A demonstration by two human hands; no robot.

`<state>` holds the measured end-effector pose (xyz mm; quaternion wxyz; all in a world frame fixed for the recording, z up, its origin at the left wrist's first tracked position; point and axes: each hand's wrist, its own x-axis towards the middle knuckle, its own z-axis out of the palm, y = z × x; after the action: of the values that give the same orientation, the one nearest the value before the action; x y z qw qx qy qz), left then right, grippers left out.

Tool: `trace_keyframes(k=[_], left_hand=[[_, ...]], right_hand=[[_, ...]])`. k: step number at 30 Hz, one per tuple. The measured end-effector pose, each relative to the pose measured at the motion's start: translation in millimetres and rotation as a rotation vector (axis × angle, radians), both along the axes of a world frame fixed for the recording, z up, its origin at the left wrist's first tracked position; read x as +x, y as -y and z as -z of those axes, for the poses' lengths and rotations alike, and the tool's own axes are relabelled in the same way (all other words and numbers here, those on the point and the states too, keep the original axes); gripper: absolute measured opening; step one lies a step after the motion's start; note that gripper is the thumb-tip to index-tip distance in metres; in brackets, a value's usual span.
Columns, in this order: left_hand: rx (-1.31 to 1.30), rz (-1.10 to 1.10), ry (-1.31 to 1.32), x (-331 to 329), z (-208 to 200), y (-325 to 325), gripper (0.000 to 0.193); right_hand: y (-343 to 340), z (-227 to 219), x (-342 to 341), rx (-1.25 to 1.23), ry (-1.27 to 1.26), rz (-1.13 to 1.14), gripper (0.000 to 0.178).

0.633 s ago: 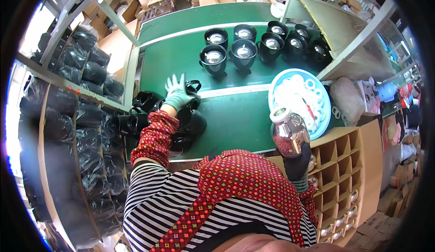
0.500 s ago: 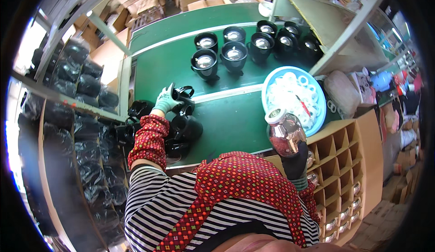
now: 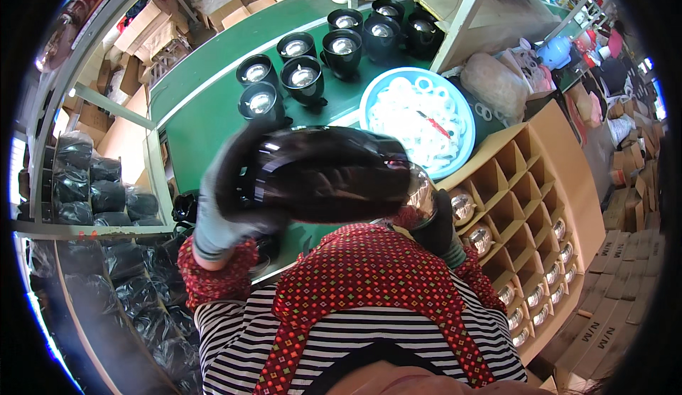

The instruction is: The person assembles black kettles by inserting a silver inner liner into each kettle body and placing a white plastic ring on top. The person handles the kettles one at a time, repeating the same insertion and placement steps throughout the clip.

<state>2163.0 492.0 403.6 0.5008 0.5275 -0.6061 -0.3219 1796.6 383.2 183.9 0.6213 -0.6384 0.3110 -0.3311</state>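
A glossy black jug body [image 3: 334,175] lies sideways in the air in front of my chest, blurred by motion. My left hand [image 3: 238,185], in a dark-palmed glove with a pale cuff, is closed around its left end. Beside its right end, a silvery glass flask liner [image 3: 420,192] is held by my right hand [image 3: 435,230] in a black glove. The jug body covers part of the liner, and whether the two touch cannot be seen. Behind them on the green table [image 3: 206,136] stand several black jugs [image 3: 302,79] with silvery insides.
A light blue basin [image 3: 465,150] holds many white rings and a red item. To the right, a divided carton [image 3: 508,214] contains several silvery liners. Bagged black jugs [image 3: 106,195] are stacked at left. Metal frame posts [image 3: 462,22] flank the table.
My left hand has lifted a black jug body from the table's left side and brought it in front of me. My right hand, with the liner, has moved slightly left and nearer. The view has turned rightward.
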Motion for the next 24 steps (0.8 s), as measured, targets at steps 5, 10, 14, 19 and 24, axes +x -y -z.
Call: trace_keyframes(k=[5, 10, 14, 19, 24], left_hand=[[-0.156, 0.145, 0.162, -64, 3, 28, 0.112], [-0.156, 0.162, 0.237, -105, 4, 44, 0.106], [-0.171, 0.147, 0.225, -117, 10, 47, 0.106], [-0.193, 0.139, 0.21, -125, 10, 45, 0.105], [-0.277, 0.198, 0.326, -123, 5, 46, 0.104]], right_hand=[[-8, -28, 12, 0.511, 0.414, -0.017, 0.057], [-7, -43, 5, 0.541, 0.461, -0.01, 0.053], [-8, -50, -2, 0.54, 0.472, 0.004, 0.051], [-4, -54, -1, 0.529, 0.477, 0.01, 0.047], [-4, -59, -1, 0.521, 0.479, 0.022, 0.044]])
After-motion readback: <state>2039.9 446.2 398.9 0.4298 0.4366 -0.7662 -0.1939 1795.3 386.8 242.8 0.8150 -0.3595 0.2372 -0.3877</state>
